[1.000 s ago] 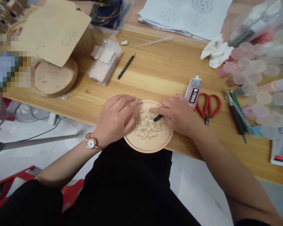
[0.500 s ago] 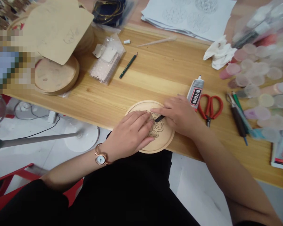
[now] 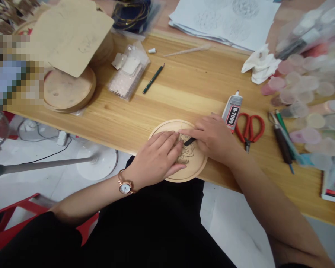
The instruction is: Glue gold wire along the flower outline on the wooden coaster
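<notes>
My left hand (image 3: pixel 158 158), a second earlier at the left rim of the round wooden board (image 3: pixel 194 164), now lay across the flower drawing (image 3: pixel 187 152), so that only its right part showed; this probably steadied the board. The hand was flat, palm down, fingers extended and close together, with nothing visible in its grasp. My right hand (image 3: pixel 214 137) was closed around a dark stick (image 3: pixel 190 142), its index finger stretched over the board. The board overhung the near edge of the table (image 3: pixel 184 98), with the glue tube (image 3: pixel 232 111) and red-handled pliers (image 3: pixel 250 127) to its right.
</notes>
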`<action>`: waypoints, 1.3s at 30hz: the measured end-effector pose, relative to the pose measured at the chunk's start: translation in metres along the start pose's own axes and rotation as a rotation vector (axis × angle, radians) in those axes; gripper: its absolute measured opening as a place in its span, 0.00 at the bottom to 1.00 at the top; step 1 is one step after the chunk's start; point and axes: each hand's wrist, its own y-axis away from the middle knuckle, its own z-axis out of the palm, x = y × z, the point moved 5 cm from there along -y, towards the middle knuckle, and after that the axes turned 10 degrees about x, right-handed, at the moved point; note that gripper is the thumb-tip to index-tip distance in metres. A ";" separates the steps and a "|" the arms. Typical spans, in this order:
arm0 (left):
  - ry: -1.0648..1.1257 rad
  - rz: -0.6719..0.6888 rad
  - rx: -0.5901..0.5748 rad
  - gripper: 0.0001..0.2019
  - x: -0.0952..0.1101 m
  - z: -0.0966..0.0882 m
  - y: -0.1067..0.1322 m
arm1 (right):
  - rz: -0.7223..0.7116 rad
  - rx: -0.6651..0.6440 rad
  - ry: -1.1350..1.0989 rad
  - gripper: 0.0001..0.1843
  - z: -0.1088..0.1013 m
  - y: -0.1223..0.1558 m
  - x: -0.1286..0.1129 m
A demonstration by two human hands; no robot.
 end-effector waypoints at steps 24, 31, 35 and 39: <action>0.058 -0.067 0.027 0.26 -0.009 0.001 -0.003 | 0.011 -0.042 -0.050 0.23 0.000 0.000 0.001; 0.159 -0.057 0.011 0.26 -0.016 -0.001 -0.006 | -0.010 -0.029 -0.011 0.23 -0.002 0.000 -0.001; 0.252 -0.080 0.036 0.20 -0.029 -0.003 -0.004 | -0.024 0.010 -0.005 0.24 -0.003 -0.001 -0.002; 0.224 -0.140 0.086 0.17 -0.048 -0.004 -0.002 | -0.011 0.004 -0.017 0.23 -0.002 -0.001 -0.001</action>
